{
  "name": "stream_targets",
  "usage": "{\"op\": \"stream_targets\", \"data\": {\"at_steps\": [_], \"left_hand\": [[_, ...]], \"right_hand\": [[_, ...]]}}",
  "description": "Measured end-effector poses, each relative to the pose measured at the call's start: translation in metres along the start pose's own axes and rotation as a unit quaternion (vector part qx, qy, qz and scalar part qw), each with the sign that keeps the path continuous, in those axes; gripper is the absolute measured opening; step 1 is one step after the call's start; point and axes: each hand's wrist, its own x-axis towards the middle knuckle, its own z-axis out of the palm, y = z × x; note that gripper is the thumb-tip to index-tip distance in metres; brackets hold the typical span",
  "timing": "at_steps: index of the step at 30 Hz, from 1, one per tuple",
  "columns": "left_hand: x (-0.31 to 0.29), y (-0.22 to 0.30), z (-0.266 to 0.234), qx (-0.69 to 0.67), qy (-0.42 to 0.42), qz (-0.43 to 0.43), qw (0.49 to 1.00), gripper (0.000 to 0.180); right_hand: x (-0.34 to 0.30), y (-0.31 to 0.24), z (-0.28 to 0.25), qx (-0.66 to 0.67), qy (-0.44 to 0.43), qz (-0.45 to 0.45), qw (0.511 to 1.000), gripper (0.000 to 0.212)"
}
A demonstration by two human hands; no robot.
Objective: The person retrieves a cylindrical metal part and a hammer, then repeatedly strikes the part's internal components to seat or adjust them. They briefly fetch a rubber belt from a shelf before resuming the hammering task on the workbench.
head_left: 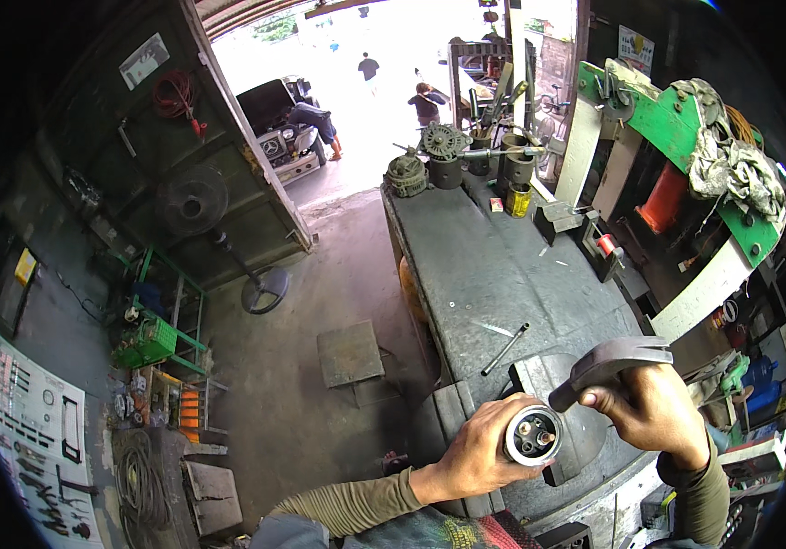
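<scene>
My left hand is wrapped round a short metal cylinder, like a starter solenoid. Its open end faces up and shows copper-coloured studs inside. In my right hand is a claw hammer, gripped close under its head. The hammer's striking face hangs just beyond the cylinder's rim, at its upper right; I cannot tell whether they touch. Below both hands lies a heavy grey metal fixture, which looks like a bench vise, at the near end of the workbench. My palm hides most of the cylinder's side.
A metal rod lies on the bench beyond my hands. Alternators and tool cans stand at its far end. A green and white frame draped with rags rises on the right. A stool and a fan stand on the left floor.
</scene>
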Motion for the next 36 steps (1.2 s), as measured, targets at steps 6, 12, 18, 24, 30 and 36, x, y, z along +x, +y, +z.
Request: {"op": "stream_targets", "data": {"at_steps": [6,12,18,24,30,36], "left_hand": [[0.004,0.004,-0.004,-0.01,0.013,0.021,1.0,0.08],[0.008,0.005,-0.007,-0.06,-0.013,-0.029,0.998,0.068],[0.012,0.01,-0.008,-0.07,-0.035,-0.052,0.996,0.067],[0.013,0.008,-0.008,-0.064,-0.045,-0.031,0.996,0.068],[0.014,0.01,-0.008,-0.069,-0.05,-0.042,0.995,0.063],[0.017,0.011,-0.01,-0.065,-0.071,-0.056,0.994,0.061]], "right_hand": [[-0.005,0.012,0.014,0.151,0.082,0.134,0.976,0.041],[-0.024,0.013,0.011,0.179,0.132,0.101,0.97,0.04],[-0.022,-0.001,0.012,0.014,0.045,0.066,0.997,0.034],[-0.026,-0.007,0.002,0.21,0.244,0.146,0.935,0.036],[-0.035,0.019,0.019,0.052,0.056,0.065,0.995,0.034],[-0.06,0.015,0.024,0.184,0.227,0.097,0.951,0.032]]}}
